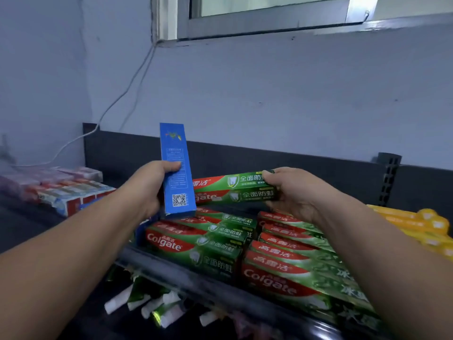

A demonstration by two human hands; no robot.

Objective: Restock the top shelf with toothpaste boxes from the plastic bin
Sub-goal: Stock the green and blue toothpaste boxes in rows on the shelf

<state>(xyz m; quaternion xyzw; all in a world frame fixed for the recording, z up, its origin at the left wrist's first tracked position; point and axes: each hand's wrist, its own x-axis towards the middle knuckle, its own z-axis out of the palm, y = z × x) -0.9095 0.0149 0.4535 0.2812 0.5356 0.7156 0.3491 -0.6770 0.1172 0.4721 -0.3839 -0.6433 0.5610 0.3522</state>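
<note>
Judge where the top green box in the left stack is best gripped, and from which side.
Probably across its long narrow sides near mid-length, from above. The green box lies flat with its top face exposed; neighbouring boxes crowd its right end.

Two hands are in view: the left hand (pixel 144 190) holds one blue box (pixel 177 170), and the right hand (pixel 296 192) holds two green Colgate boxes (pixel 235 190) stacked together. On the shelf near them lie roughly nine more green boxes (pixel 282 268) in two stacks; the exact number is unclear. Far left is one blurred pile of red-and-white boxes (pixel 61 187), uncountable. At the right edge lie several yellow boxes (pixel 416 224).
</note>
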